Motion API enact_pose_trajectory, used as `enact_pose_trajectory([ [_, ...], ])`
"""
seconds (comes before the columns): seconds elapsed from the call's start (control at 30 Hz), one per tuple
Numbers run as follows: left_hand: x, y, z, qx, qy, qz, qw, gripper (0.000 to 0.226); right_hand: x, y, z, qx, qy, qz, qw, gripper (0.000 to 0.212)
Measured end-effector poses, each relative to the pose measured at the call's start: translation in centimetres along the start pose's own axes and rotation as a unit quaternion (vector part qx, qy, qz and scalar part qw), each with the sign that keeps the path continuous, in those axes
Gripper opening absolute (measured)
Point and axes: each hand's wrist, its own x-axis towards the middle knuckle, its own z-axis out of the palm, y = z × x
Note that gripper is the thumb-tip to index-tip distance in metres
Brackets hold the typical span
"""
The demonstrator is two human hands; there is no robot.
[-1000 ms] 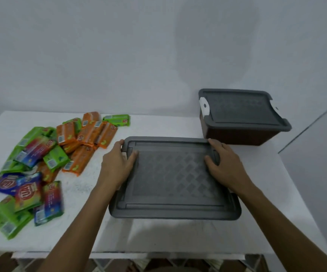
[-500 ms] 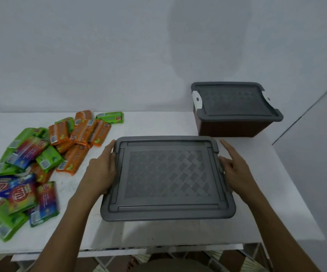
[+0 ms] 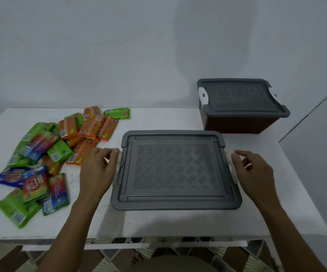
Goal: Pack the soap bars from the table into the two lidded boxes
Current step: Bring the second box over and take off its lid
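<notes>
A dark box with a grey lattice lid (image 3: 175,167) sits shut at the table's front middle. My left hand (image 3: 98,171) curls its fingers on the white latch (image 3: 118,173) at the lid's left side. On the opposite side my right hand (image 3: 251,170) curls round the right white latch (image 3: 229,165). A second lidded box (image 3: 241,101), brown with a grey lid and white latches, stands at the back right. Several wrapped soap bars lie on the left: orange ones (image 3: 89,130) at the back, green (image 3: 17,211) and blue-red ones (image 3: 35,183) nearer the front.
The white table (image 3: 158,118) stands against a plain wall, and its right edge runs close past the far box. Patterned floor tiles (image 3: 107,258) show below the front edge. The soap pile reaches close to my left hand.
Both hands have slid off the top of the lid, out to its two sides, and now curl on the white latches. The box sits where it was.
</notes>
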Motion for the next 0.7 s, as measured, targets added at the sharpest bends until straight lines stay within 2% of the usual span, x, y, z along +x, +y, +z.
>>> enact_pose_trajectory([
  [0.1,-0.7,1.0,-1.2,0.028,-0.104,-0.01,0.994,0.031,-0.7,-0.5,-0.7,-0.029,-0.098,0.002,0.995,0.029],
  [0.17,-0.9,1.5,-1.6,0.021,-0.143,-0.021,0.989,0.035,-1.0,-0.7,-0.6,-0.033,-0.132,-0.007,0.991,0.026],
  [0.3,-0.9,2.1,-2.1,0.006,-0.135,-0.04,0.99,0.036,-1.5,-0.9,-0.5,-0.027,-0.109,-0.023,0.993,0.02],
  [0.4,-0.6,2.3,-2.7,-0.016,-0.162,-0.062,0.985,0.035,-1.2,-1.2,-1.1,-0.01,-0.085,-0.028,0.996,0.018],
  [0.53,-0.4,3.5,-4.3,-0.134,-0.102,-0.059,0.984,0.025,-0.3,-2.5,-2.9,0.096,-0.066,-0.026,0.993,0.017],
  [0.63,-0.2,5.0,-5.6,-0.271,-0.023,-0.073,0.959,0.016,-0.1,-4.0,-4.0,0.197,-0.044,-0.033,0.979,0.017],
  [0.7,0.0,5.8,-6.4,-0.34,0.005,-0.076,0.937,0.022,0.0,-4.9,-4.2,0.269,-0.021,-0.029,0.962,0.016],
])
